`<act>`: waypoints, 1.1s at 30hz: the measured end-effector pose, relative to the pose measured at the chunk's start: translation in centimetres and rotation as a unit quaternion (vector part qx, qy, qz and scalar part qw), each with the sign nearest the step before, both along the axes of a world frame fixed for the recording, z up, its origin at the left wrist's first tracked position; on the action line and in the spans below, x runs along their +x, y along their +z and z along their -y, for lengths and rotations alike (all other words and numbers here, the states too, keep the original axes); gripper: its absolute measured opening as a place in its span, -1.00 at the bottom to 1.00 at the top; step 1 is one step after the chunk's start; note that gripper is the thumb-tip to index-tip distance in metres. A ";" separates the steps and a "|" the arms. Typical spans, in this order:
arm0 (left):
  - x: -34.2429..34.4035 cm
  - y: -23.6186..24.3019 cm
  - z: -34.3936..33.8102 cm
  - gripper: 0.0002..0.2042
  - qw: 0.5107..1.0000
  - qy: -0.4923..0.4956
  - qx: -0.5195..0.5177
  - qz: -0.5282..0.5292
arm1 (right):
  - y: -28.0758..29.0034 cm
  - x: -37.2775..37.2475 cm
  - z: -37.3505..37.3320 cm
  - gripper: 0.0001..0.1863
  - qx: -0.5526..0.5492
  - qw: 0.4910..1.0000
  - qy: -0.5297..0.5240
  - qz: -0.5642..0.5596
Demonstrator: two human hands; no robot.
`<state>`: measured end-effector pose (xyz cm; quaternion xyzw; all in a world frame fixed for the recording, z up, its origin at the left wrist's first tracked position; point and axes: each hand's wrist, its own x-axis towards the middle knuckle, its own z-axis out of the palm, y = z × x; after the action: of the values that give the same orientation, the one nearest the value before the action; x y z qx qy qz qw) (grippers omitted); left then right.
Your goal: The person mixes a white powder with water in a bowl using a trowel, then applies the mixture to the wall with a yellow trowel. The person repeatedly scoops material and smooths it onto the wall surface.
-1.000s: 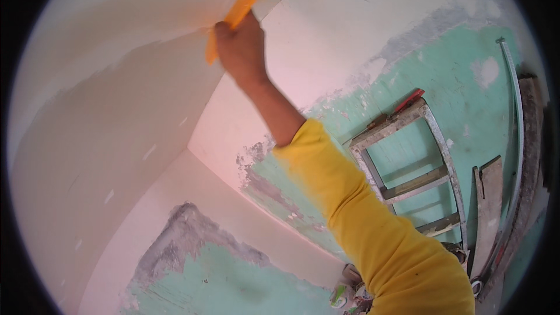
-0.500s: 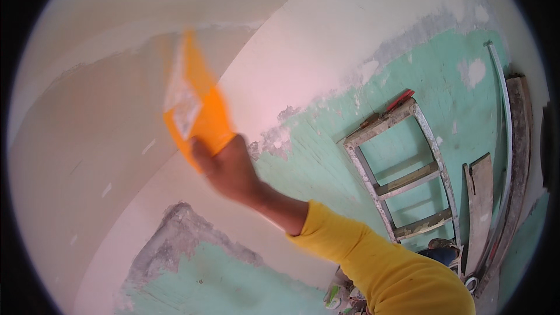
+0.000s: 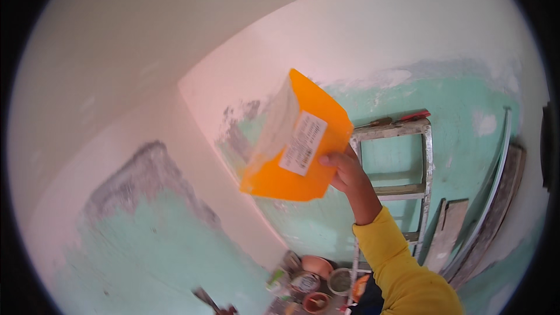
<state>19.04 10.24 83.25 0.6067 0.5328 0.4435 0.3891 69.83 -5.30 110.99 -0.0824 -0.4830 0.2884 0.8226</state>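
Observation:
My right hand (image 3: 344, 170), at the end of a yellow sleeve, grips an orange plastic spreader (image 3: 331, 134) with its thumb on the near face. The spreader carries a white label, and a pale smear of filler runs along its left side. It is held up in front of the wall corner. At the lower edge, a little of my left hand (image 3: 226, 311) shows, closed around what looks like a putty knife (image 3: 204, 299) with its blade pointing up and left. Most of that hand is out of the picture.
A stepladder (image 3: 427, 157) stands behind my right arm, with a red-handled tool (image 3: 414, 115) on top. Wooden boards (image 3: 446, 233) and a long metal strip (image 3: 496, 181) lean at the right. Several tubs, including a pink basin (image 3: 317, 265), sit below. Green walls (image 3: 151, 251) have grey and white patches.
My right hand has brought the spreader down and right from the ceiling, turning its labelled face into view. My view has shifted, and the putty knife and tubs now show at the bottom.

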 end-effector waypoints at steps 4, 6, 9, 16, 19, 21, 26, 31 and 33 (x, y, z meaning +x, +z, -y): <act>7.7 16.4 0.8 -0.80 0.974 -0.058 0.068 0.208 | -6.1 -2.2 -0.9 -0.15 -0.096 0.994 0.048 0.025; 11.3 22.2 1.6 -0.71 0.959 -0.137 0.055 0.242 | -8.3 -2.7 0.0 -0.11 -0.148 0.988 0.029 0.039; 14.6 27.4 2.1 -0.67 0.933 -0.230 0.063 0.269 | -9.8 -3.4 -0.3 -0.08 -0.166 0.982 0.065 0.064; 17.4 30.9 2.5 -0.73 0.888 -0.362 0.061 0.277 | -9.0 -5.6 -0.7 -0.09 -0.214 0.966 0.086 0.114; 17.7 30.9 2.1 -0.72 0.888 -0.368 0.061 0.270 | -9.2 -5.3 -1.4 -0.12 -0.214 0.961 0.107 0.140; 17.5 30.8 1.9 -0.72 0.889 -0.365 0.057 0.270 | -9.3 -5.3 -1.9 -0.13 -0.218 0.957 0.117 0.149; 17.0 30.6 0.9 -0.70 0.885 -0.373 0.056 0.275 | -8.5 -5.8 -2.6 -0.18 -0.206 0.956 0.128 0.165; 18.3 31.3 1.0 -0.65 0.924 -0.317 0.071 0.201 | -8.7 -5.0 -3.0 -0.26 -0.256 0.940 0.135 0.181; 17.8 31.4 1.0 -0.62 0.930 -0.302 0.057 0.200 | -8.7 -5.7 -3.7 -0.29 -0.242 0.939 0.124 0.210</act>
<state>36.86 9.23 114.64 0.6587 0.2094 0.4472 0.5676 64.17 -1.57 102.26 -0.2766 -0.5671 0.4727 0.6152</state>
